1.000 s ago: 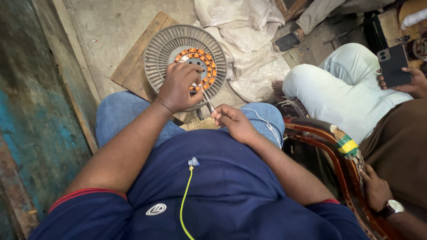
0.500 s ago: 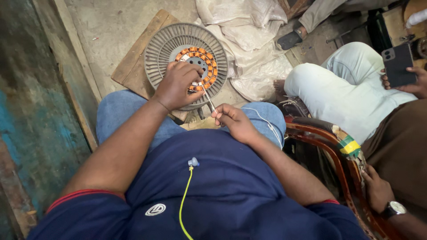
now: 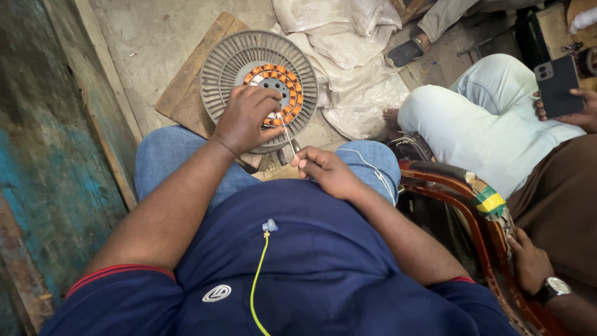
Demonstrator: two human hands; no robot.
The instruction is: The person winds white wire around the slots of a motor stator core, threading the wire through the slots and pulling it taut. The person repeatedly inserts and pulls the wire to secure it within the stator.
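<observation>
Resting on a wooden board [image 3: 186,87] on the concrete floor [image 3: 149,37], just beyond the person's knees, the round grey motor stator [image 3: 224,62] with its ring of orange copper coils [image 3: 292,84] lies flat. The left hand [image 3: 245,118] presses down on its near edge, fingers curled over the coils, while the right hand [image 3: 326,171] pinches a thin pale wire [image 3: 287,135] that runs up to the coils. Beside them, another person's hand holds a dark phone [image 3: 555,84].
</observation>
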